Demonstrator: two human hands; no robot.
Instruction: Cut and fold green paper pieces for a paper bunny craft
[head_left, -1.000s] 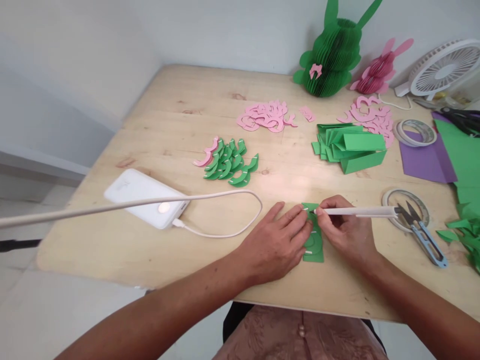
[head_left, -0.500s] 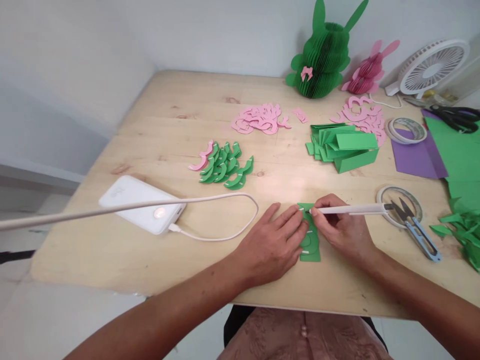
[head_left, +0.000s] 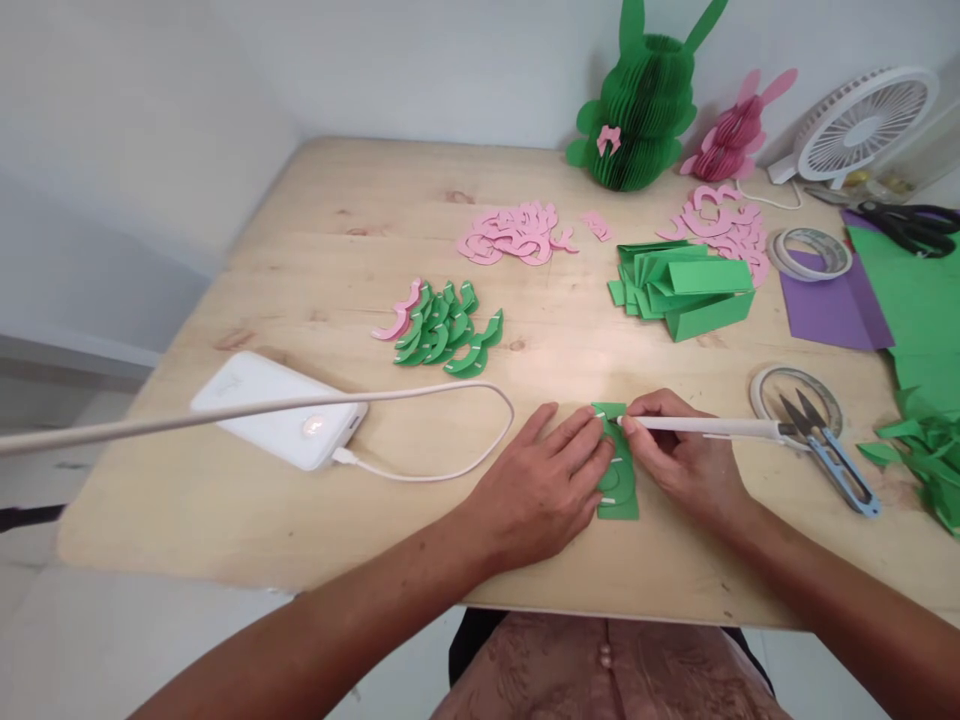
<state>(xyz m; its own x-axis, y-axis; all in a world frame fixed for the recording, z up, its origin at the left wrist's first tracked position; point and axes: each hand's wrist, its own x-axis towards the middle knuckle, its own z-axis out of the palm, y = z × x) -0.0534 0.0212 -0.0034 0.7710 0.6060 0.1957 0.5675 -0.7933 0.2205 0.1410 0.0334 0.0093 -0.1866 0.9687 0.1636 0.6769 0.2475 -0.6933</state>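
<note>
My left hand (head_left: pixel 551 480) lies flat with its fingers stretched over a curved green cut-out, pressing it onto a green paper strip (head_left: pixel 628 508). Pinched in my right hand (head_left: pixel 686 460) is a white pen (head_left: pixel 709 427), held low and slanting, its tip at the upper part of the strip. Part of the strip and cut-out is hidden under my left fingers. Small white strips show on the cut-out. Just right of my right hand, blue-handled thread snips (head_left: pixel 841 470) lie across a tape roll (head_left: pixel 759 395).
A white power bank (head_left: pixel 262 410) with a cable lies left. Beyond are green cut-outs (head_left: pixel 435 325), pink cut-outs (head_left: pixel 510 235) and folded green paper (head_left: pixel 709 280). A green paper rabbit (head_left: pixel 645 110), a pink one (head_left: pixel 731 140) and a fan (head_left: pixel 862 130) stand by the wall.
The pen's rear end has swung slightly down and toward me, while its tip stays at the strip's upper part. My left hand keeps its place; the view shifts slightly.
</note>
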